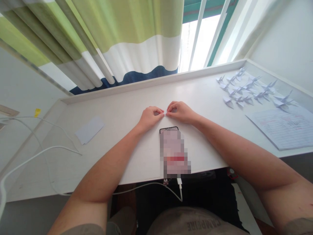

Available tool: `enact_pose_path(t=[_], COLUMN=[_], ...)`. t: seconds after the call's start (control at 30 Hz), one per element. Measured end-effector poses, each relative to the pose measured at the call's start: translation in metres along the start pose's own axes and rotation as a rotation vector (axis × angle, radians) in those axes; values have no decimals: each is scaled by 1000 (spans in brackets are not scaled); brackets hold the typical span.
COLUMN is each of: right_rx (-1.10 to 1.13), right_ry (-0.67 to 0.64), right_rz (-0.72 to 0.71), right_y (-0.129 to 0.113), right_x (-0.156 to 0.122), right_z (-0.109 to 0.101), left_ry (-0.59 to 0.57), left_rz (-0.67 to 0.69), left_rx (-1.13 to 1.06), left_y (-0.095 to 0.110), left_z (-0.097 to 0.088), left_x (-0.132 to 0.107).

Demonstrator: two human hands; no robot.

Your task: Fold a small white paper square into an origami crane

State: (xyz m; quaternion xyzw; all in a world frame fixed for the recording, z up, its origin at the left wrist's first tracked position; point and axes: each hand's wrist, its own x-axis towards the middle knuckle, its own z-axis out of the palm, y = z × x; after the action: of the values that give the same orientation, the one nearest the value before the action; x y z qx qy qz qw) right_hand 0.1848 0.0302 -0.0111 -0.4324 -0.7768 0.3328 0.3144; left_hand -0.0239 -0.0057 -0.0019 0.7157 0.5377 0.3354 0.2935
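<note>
My left hand and my right hand rest side by side on the white desk, just beyond a phone. Both have curled fingers that pinch a small white piece of paper between them; most of the paper is hidden under the fingers. The fingertips of the two hands meet at the paper.
A group of several folded paper cranes lies at the far right, with a lined notebook in front of them. A pale paper slip lies at the left. White cables cross the left side, one plugged into the phone. Curtain and window behind.
</note>
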Motion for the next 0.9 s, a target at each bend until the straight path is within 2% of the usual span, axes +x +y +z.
enact_pose_path(t=[0.37,0.67,0.9], right_rx=[-12,-90,-48], right_ry=[-51,-27,-52], right_rz=[-8,96,64], right_y=[-1,-11,-3], right_x=[-3,-1,-2], right_z=[-7,-1,-4], left_ry=[18,15,22], left_rz=[-5,-36,-33], left_rx=[9,-39,-18], left_y=[-2,-2,-3], left_z=[1,1,3], left_x=[3,3,4])
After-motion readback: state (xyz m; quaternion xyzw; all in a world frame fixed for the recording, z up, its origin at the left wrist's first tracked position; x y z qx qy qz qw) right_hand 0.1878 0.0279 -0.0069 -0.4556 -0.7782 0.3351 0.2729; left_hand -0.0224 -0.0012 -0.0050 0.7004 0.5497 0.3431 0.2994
